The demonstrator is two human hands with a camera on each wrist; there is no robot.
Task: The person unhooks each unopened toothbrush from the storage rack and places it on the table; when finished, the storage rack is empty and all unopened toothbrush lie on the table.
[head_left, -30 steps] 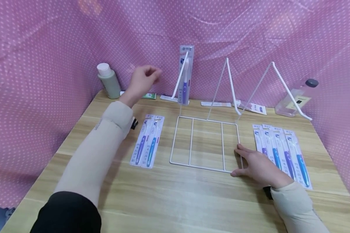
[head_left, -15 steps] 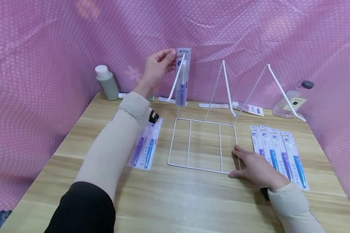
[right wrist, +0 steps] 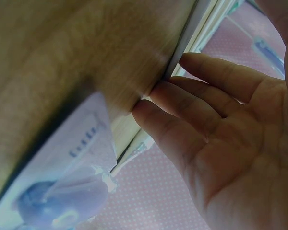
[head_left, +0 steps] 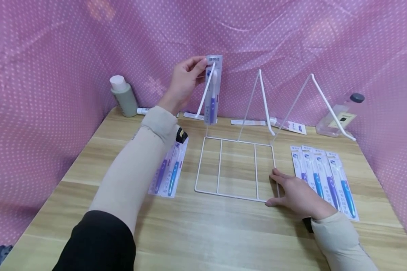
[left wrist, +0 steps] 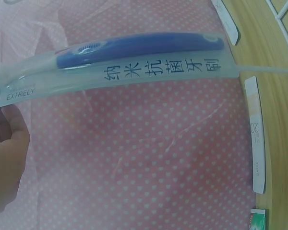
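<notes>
We record the left hand (head_left: 184,79) pinching the top of a packaged toothbrush (head_left: 212,90) hanging on the leftmost peg of the white wire rack (head_left: 235,169) (rear of the table). The right hand (head_left: 296,194) lies flat, fingers straight, against the rack's base, gripping nothing. Four packaged toothbrushes (head_left: 325,180) lie just beside it.

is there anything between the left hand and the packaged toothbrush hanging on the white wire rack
Nothing visible: the left hand already pinches the top of the clear-packaged purple toothbrush, which hangs on the leftmost hook of the white wire rack.
</notes>
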